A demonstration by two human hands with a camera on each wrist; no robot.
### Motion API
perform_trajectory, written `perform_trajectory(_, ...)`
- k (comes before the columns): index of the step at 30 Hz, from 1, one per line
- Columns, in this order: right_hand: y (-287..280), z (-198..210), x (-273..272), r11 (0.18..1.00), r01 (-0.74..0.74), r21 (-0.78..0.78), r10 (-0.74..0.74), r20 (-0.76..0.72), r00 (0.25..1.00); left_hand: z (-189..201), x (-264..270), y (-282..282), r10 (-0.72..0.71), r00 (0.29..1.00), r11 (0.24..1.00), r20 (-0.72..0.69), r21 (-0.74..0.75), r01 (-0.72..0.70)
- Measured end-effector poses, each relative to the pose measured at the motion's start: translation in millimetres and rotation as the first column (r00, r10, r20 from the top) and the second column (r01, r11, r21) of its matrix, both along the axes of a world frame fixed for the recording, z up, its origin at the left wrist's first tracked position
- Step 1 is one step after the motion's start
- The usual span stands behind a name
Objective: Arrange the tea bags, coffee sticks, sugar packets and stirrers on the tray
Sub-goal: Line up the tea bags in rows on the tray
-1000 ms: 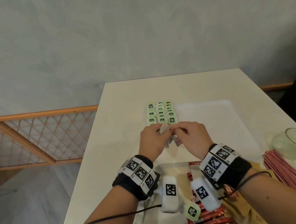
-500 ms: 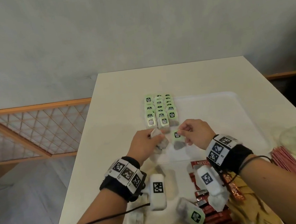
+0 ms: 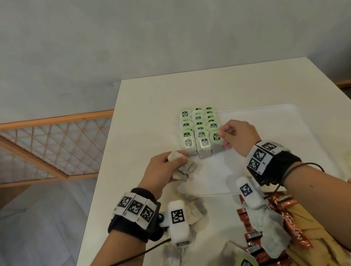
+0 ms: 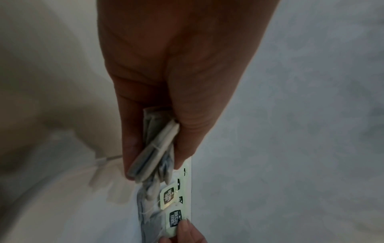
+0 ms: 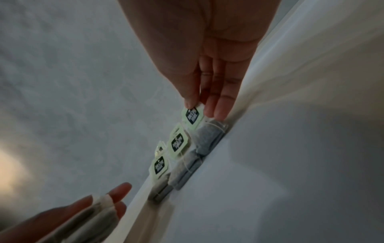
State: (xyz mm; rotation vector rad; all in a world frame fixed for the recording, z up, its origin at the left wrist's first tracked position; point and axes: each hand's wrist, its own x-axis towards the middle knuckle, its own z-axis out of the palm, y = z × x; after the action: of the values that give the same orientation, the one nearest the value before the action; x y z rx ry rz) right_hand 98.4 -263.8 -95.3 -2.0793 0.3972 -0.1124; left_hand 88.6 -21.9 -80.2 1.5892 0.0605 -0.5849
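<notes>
There, tea bag under right hand

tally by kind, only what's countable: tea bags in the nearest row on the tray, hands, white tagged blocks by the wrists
tea bags in the nearest row: 3
hands: 2, left hand gripping a bunch of tea bags (not counted), right hand pinching a green tag
white tagged blocks: 2
total: 7

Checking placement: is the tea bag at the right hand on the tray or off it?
On the tray: the tea bag ends the nearest row; right hand pinches its tag.
</notes>
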Motion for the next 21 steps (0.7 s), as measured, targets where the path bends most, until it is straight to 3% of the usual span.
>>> perform_trajectory(6, 0, 5, -12, 0.994, 0.048, -0.094, -0.043, 0.055, 0.998, 6, -8, -7, -0.001, 1.0, 0.999, 0.029, -0.05, 0.003)
perform_trajectory(10, 16, 23, -41, 0.994, -0.052, 0.093, 0.041, 0.113, 0.993, 13, -17, -17, -0.01, 0.997, 0.998, 0.075, -0.062, 0.015)
perform_trajectory(15, 35, 33, -73, 0.935, -0.258, 0.242, 0.259, 0.027, 0.965, 25, -32, -33, -0.016, 0.998, 0.991, 0.062, -0.133, 0.024)
perform_trajectory(21, 33, 40, -97, 0.901, -0.176, 0.397, 0.15, 0.095, 0.984, 32, -47, -34, -0.103, 0.994, 0.964, -0.038, -0.25, 0.09)
